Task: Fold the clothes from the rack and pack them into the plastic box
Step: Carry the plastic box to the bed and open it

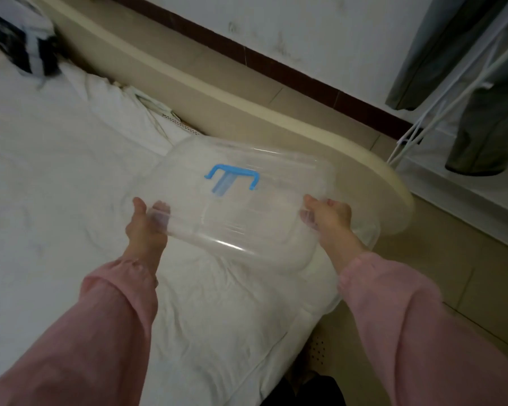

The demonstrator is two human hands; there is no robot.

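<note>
Left hand [145, 227] and right hand [327, 218] both grasping the plastic box [247, 209] at its near corners: thumbs on top, fingers curled under the edge and showing through the clear wall. Pink sleeves [121, 291] on both arms. Box is over the corner of the white bed [56, 171], tilted a little, lid on, blue handle [232, 174] up. Motion blur; cannot tell whether the base rests on the bedding or is held just clear of it. Nothing seen inside the box. The clothes [487, 118], grey-green and trouser-like, hang on the white wire rack [440, 112] at far right, well apart from the box. Judgement: this is the setup step, with the container being positioned and no folding or packing begun. Next move likely calls for settling the box flat on the bed, away from the rounded beige bed frame [276, 112] so it cannot slide off the corner, then releasing both grips and lifting the lid by the handle. After that, a reach to the rack for the first garment, with bare bedding beside the box for folding.
</note>
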